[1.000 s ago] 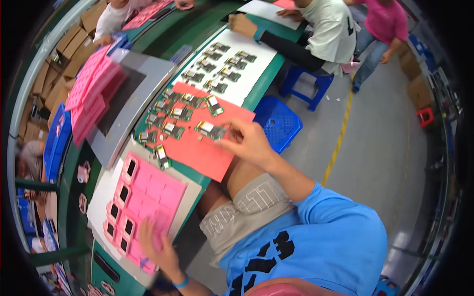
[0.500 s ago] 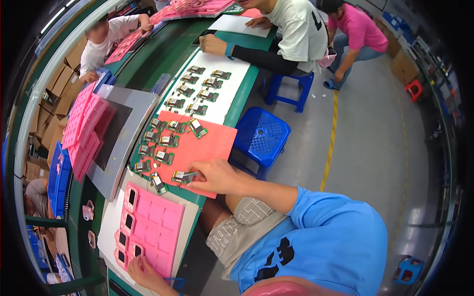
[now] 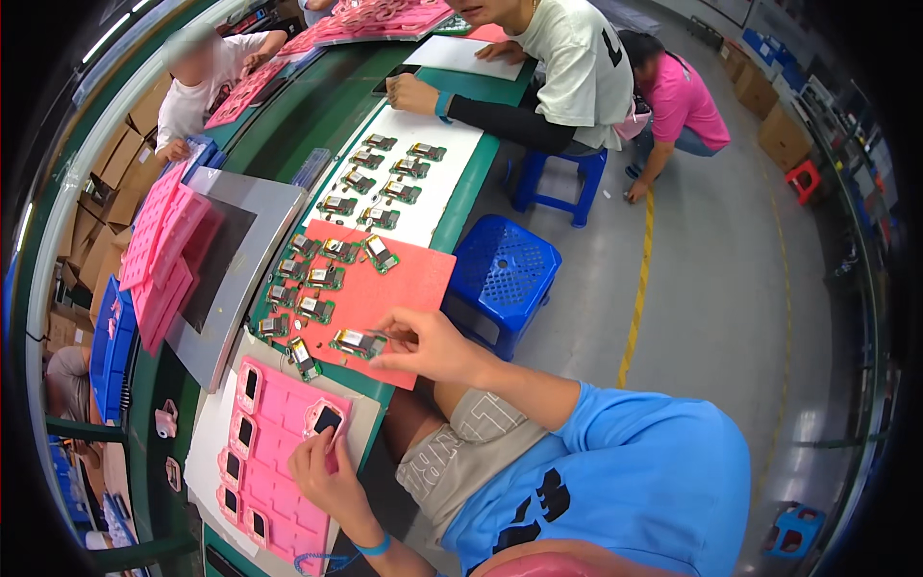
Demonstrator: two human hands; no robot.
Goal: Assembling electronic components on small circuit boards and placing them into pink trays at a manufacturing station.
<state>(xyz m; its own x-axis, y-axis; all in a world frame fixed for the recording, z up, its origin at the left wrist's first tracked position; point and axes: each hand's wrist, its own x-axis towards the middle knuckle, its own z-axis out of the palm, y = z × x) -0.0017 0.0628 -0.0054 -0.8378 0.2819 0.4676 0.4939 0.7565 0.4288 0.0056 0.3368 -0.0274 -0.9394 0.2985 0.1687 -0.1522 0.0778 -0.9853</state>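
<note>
Grey shorts [image 3: 450, 473]: large outlined pale capitals [image 3: 481, 420] across both legs, bent by folds
Blue shirt [image 3: 663, 462]: bold black block print [image 3: 554, 502] on the front, wording unclear
Co-worker's white T-shirt [image 3: 575, 69]: one dark letter-like mark [image 3: 612, 46] toward the back
Circuit boards [image 3: 324, 277]: any marking too small to read

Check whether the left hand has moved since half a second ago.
Yes: judged against the red sheet, the left hand has moved along the pink tray, closer to the sheet.
</note>
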